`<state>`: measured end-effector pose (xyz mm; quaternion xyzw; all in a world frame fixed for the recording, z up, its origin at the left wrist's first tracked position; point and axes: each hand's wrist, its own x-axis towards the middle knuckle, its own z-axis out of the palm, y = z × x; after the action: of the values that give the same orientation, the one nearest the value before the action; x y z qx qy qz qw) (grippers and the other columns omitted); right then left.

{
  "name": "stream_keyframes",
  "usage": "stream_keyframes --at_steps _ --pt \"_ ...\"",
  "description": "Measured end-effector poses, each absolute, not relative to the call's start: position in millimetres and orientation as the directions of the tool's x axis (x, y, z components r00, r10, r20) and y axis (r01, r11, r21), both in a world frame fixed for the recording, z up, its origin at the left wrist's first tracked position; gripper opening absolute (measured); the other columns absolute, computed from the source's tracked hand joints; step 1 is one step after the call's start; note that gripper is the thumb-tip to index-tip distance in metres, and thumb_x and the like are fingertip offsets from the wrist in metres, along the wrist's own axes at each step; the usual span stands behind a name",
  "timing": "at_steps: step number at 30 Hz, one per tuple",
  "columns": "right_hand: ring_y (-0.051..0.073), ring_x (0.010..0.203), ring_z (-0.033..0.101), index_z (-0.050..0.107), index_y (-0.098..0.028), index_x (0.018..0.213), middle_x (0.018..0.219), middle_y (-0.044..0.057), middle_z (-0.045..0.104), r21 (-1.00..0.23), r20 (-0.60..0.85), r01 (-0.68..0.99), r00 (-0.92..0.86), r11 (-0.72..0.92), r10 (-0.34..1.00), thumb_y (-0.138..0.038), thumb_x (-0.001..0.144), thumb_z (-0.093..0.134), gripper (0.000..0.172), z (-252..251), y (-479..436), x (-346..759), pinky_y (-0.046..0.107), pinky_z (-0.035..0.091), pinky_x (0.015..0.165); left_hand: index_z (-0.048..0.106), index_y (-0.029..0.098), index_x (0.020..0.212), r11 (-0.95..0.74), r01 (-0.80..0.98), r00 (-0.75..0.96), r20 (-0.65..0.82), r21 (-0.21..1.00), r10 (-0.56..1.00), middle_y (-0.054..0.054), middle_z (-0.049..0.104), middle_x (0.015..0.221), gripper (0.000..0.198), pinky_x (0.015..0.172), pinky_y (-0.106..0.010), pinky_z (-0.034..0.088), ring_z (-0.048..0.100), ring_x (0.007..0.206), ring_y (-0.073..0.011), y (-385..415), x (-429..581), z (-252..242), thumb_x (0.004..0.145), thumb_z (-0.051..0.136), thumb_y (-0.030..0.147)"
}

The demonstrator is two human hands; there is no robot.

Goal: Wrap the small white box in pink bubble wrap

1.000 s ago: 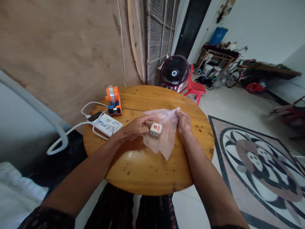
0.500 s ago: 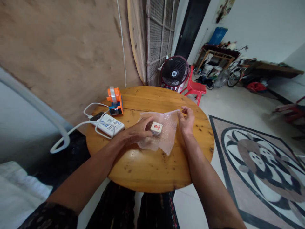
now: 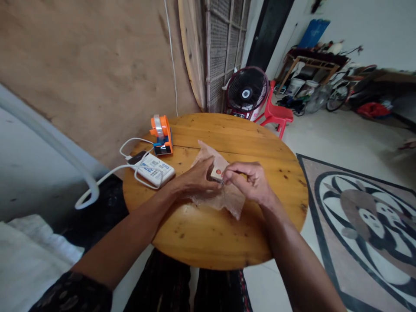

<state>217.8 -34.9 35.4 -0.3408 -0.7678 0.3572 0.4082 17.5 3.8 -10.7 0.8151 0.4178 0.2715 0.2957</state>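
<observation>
A small white box with a red round mark (image 3: 217, 173) stands on a sheet of bubble wrap (image 3: 224, 198) in the middle of the round wooden table. From the left side, my left hand (image 3: 199, 177) grips the box between thumb and fingers. My right hand (image 3: 248, 178) is at the box's right side, its thumb and forefinger pinched on the wrap's edge, which is drawn against the box. Part of the box is hidden behind my fingers.
On the left of the wooden table (image 3: 201, 242) lie a white power bank (image 3: 156, 169) with cables and an orange tape dispenser (image 3: 162, 132). Beyond the table stand a fan (image 3: 246, 93) and a red chair (image 3: 277, 113).
My right hand has moved left to the box, bringing the right side of the wrap over with it. My left hand stays at the box. The view has shifted slightly.
</observation>
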Motion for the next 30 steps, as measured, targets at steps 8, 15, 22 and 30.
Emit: stream_keyframes --at_steps 8,15,22,30 --pt "0.017 0.076 0.061 0.075 -0.025 0.093 0.088 0.001 0.071 -0.747 0.306 0.374 -0.541 0.550 0.783 -0.030 0.086 0.063 0.015 36 -29 215 0.027 0.044 0.071 0.038 0.020 0.141 -0.523 0.541 0.552 0.191 0.659 0.812 -0.015 0.052 0.135 0.084 0.099 -0.047 0.043 0.048 0.125 -0.0339 7 18 -14 0.069 0.072 0.045" --pt "0.027 0.103 0.062 0.074 -0.026 0.096 0.106 0.006 0.072 -0.814 0.270 0.467 -0.222 0.345 0.937 -0.045 0.074 0.077 0.030 13 -7 233 0.037 0.042 0.094 0.027 0.012 0.149 -0.486 0.624 0.512 0.150 0.612 0.846 -0.020 0.046 0.143 0.103 0.105 -0.048 0.039 0.043 0.130 -0.0378 3 22 -11 0.064 0.074 0.044" --pt "0.030 0.112 0.059 0.066 -0.032 0.122 0.122 0.004 0.068 -0.687 0.233 0.538 -0.474 0.489 0.849 -0.035 0.060 0.086 0.064 8 -5 229 0.040 0.041 0.095 0.038 0.019 0.141 -0.566 0.630 0.557 0.198 0.531 0.806 -0.014 0.056 0.127 0.083 0.099 -0.048 0.041 0.048 0.118 -0.0348 2 20 -15 0.071 0.069 0.050" --pt "0.019 0.081 0.063 0.073 -0.025 0.102 0.094 0.001 0.072 -0.773 0.215 0.468 -0.443 0.429 0.871 -0.022 0.067 0.079 0.037 4 0 231 0.029 0.046 0.075 0.031 0.015 0.147 -0.534 0.707 0.523 0.166 0.464 0.836 -0.018 0.052 0.130 0.102 0.100 -0.051 0.039 0.045 0.121 -0.0389 6 17 -19 0.064 0.073 0.054"
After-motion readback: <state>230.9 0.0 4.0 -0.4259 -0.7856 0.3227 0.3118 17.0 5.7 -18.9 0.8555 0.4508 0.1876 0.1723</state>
